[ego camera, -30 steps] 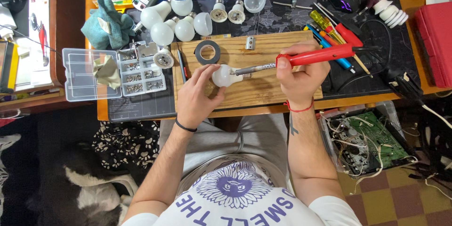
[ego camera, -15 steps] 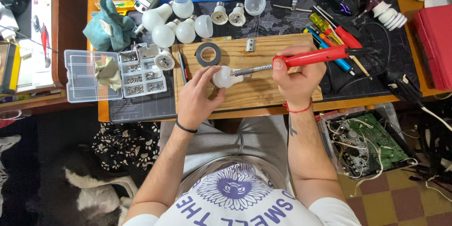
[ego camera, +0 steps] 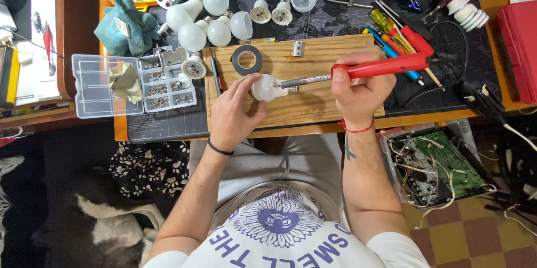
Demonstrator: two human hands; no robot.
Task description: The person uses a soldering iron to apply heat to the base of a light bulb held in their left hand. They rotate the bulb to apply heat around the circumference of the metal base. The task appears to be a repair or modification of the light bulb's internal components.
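Sitting at the far left of the bench, a clear plastic parts box (ego camera: 106, 86) lies open with small metal bits in its compartments and a crumpled cloth in its lid. Just beyond it rests a teal rag (ego camera: 124, 23), and to the right of that a cluster of white bulbs (ego camera: 207, 22) and loose bulb domes spreads along the far side. A wooden board (ego camera: 313, 106) takes up the middle of the bench, with a roll of black tape (ego camera: 246, 59) lying on its far left corner. The left hand (ego camera: 235, 112) rests on the board, fingers curled around a small white bulb base (ego camera: 265, 87), pinching it in place near the board's centre. A red-handled soldering iron (ego camera: 358, 70) reaches in from the right, its metal tip touching the bulb base. The right hand (ego camera: 361, 92) is closed in a fist-like grip around the iron's handle. Farther right lie several screwdrivers (ego camera: 400, 33) on a dark mat, and an exposed green circuit board (ego camera: 433, 164) sits lower, near the right.
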